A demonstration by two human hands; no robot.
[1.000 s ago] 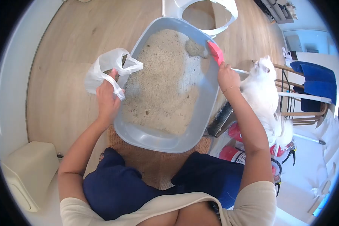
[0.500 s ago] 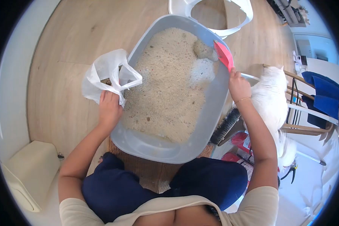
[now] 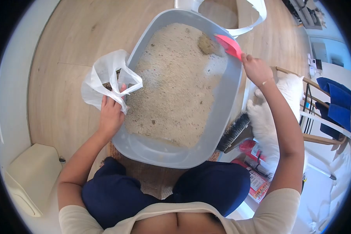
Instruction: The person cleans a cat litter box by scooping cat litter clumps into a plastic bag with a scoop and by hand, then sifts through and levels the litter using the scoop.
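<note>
A grey litter box (image 3: 171,158) filled with tan cat litter (image 3: 171,89) lies before me. My right hand (image 3: 257,70) is closed round the handle of a pink litter scoop (image 3: 229,45), whose head is over the box's far right corner. Beside the scoop a large darker clump (image 3: 207,45) rests on the litter, with a pale bluish patch just below it. At the box's left rim my left hand (image 3: 112,111) grips the edge of a white plastic bag (image 3: 99,84). The bag's mouth gapes, and brownish bits show inside.
A white cat (image 3: 279,105) is on the right, partly behind my right arm. Near the box's right side are a black-bristled brush (image 3: 234,132) and red packages (image 3: 257,183). A white frame-like cover (image 3: 257,23) lies beyond the box, and a cream bin (image 3: 35,175) stands at left.
The scoop has swung from steep to flatter, its head moving left toward the clump. My right hand has shifted right and slightly up. The cat has changed its posture.
</note>
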